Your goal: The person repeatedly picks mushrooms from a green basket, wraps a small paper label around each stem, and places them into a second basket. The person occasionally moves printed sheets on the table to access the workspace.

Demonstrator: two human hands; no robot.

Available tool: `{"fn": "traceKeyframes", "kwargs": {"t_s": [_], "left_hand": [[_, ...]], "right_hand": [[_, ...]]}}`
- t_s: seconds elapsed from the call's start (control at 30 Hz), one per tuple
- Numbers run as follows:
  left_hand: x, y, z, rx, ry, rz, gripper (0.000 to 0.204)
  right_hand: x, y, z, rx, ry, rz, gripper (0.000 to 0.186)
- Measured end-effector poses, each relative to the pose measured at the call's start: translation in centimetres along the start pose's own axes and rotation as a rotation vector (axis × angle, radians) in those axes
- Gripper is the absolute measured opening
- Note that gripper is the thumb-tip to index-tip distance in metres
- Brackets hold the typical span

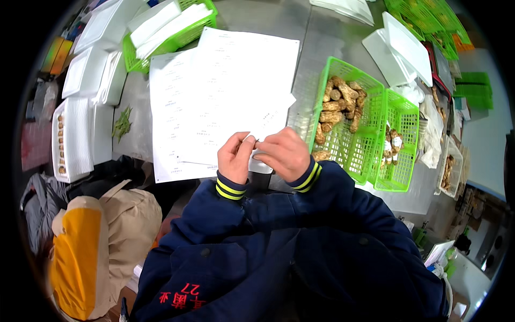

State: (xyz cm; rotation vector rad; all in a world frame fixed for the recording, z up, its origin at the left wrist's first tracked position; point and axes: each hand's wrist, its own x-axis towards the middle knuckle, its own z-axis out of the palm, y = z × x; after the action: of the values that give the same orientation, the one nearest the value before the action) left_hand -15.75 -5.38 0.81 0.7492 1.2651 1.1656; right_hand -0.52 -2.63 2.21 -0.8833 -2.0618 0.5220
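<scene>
My left hand and my right hand meet at the lower part of printed white sheets, fingertips pinched together around something small that I cannot make out. Right of them is a green plastic basket with several knobbly brown mushrooms. Beside it stands a second green basket holding mushrooms with white bands.
The steel table bears white foam boxes and a green sprig at left, a green basket of white packs at upper left, and foam lids at upper right. Cloth bags lie lower left.
</scene>
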Motion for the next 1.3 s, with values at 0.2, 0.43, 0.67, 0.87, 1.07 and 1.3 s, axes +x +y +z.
{"fn": "traceKeyframes", "kwargs": {"t_s": [0.2, 0.43, 0.67, 0.87, 1.07, 1.3], "left_hand": [[-0.2, -0.2, 3.1, 0.215, -0.142, 0.09, 0.015], [0.1, -0.2, 6.8, 0.448, -0.303, 0.166, 0.013], [1.9, -1.6, 11.3, 0.531, -0.235, 0.221, 0.03], [3.0, -8.7, 17.1, 1.374, -0.96, 0.606, 0.025], [3.7, -14.5, 19.3, 1.688, -0.966, 0.592, 0.021], [5.1, -9.5, 17.3, 0.832, -0.756, 0.191, 0.036]], "right_hand": [[-2.9, 2.9, -5.7, 0.293, 0.285, 0.845, 0.048], [-6.1, 5.5, -12.5, 0.357, 0.204, 0.776, 0.012], [-10.1, 5.8, -18.3, 0.127, 0.496, 0.794, 0.011], [-13.1, 6.6, -19.2, 0.31, 0.622, 0.902, 0.014], [-14.7, 7.4, -18.9, 0.507, 0.703, 0.916, 0.02], [-14.7, 7.6, -19.4, 0.682, 0.776, 0.982, 0.014]]}}
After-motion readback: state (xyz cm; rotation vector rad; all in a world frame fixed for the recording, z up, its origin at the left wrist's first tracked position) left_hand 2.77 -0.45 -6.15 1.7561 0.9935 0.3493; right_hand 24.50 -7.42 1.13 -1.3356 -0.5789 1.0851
